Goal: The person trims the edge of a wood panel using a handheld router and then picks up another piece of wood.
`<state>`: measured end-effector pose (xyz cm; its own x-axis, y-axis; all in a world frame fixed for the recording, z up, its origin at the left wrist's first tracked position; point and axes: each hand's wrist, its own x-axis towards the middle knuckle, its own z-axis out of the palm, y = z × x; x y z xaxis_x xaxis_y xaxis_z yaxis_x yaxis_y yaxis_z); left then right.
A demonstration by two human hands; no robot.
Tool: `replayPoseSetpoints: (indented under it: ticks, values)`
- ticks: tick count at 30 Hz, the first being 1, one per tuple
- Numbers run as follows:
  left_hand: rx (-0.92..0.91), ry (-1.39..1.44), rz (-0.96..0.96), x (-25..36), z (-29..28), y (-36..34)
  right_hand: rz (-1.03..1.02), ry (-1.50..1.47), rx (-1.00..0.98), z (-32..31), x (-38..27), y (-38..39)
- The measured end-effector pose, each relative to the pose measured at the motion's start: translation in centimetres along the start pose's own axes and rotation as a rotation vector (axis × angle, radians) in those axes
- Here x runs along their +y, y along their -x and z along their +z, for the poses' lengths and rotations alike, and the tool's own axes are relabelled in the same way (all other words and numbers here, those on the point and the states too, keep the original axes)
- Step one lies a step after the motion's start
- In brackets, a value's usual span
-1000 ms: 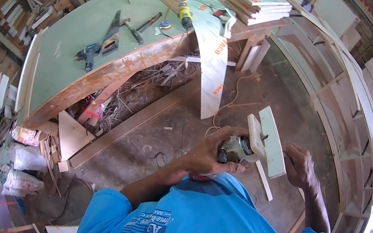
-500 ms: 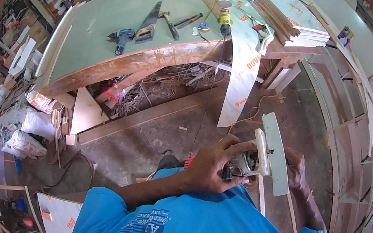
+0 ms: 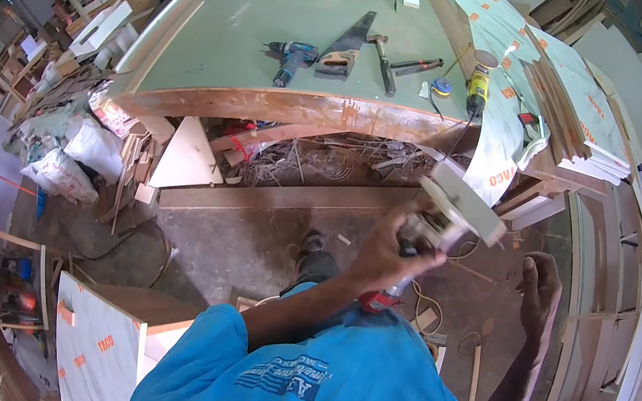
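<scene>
A hand-held trim router with a clear-looking guide and a red rear end is in my left hand. My fingers wrap round its body. At its far end sits a pale rectangular base plate, tilted and slightly blurred by motion. My right hand is raised to the right of the router, apart from it. Its fingers curl in toward the thumb, and whatever they may hold is hidden.
Ahead is a green-topped workbench bearing a cordless drill, handsaw, hammer, tape measure and yellow power tool. Panels with shelves line the right. Sacks and a cabinet are at left.
My right hand has come off the plate and moved away to the right. My left hand has tilted the router with its plate forward. The view has shifted left.
</scene>
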<state>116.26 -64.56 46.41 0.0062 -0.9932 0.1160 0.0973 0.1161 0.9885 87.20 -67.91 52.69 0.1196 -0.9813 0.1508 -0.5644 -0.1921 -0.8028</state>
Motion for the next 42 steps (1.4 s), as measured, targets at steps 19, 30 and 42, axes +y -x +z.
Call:
replayPoseSetpoints:
  ticks: [19,30,42]
  values:
    - [0.293,0.671,-0.222,-12.7,-21.8,-45.4,0.767,0.345,-0.19,17.8,11.5,-7.4]
    - [0.127,0.656,-0.264,-20.7,-23.8,-65.6,1.027,0.337,-0.157,23.7,17.0,6.3]
    - [0.011,0.368,-0.413,-27.1,-24.6,-73.0,1.008,0.62,-0.66,38.7,19.3,19.4]
